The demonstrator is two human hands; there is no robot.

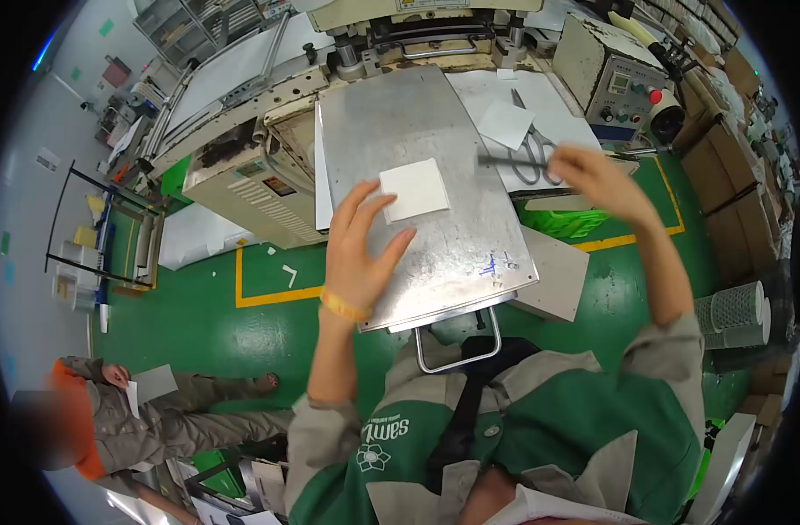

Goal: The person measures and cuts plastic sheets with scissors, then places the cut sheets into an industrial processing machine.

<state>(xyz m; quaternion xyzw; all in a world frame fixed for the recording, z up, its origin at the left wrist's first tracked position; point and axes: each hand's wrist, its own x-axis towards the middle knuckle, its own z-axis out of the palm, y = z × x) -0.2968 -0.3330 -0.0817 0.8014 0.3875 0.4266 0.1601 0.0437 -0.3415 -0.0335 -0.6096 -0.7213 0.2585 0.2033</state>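
A small white square stack of sheets [415, 190] lies on a bare metal plate [408, 114] in front of me. My left hand [361, 245] is open over the plate, fingers spread, its fingertips at the left edge of the square. My right hand [599, 181] is closed round a thin dark tool [509, 162] that points left over the plate's right edge. Motion blurs that tool, and I cannot tell its exact kind. Close by my right hand, a pair of scissors [531, 162] lies on white sheeting, next to a loose white sheet [506, 125].
A metal handle [459, 363] sticks out from the plate's near edge. Behind the plate stands a press [426, 44], with a control box [614, 83] at the right. A green crate [564, 222] sits below the right side. Another person [146, 420] holding sheets is at the lower left.
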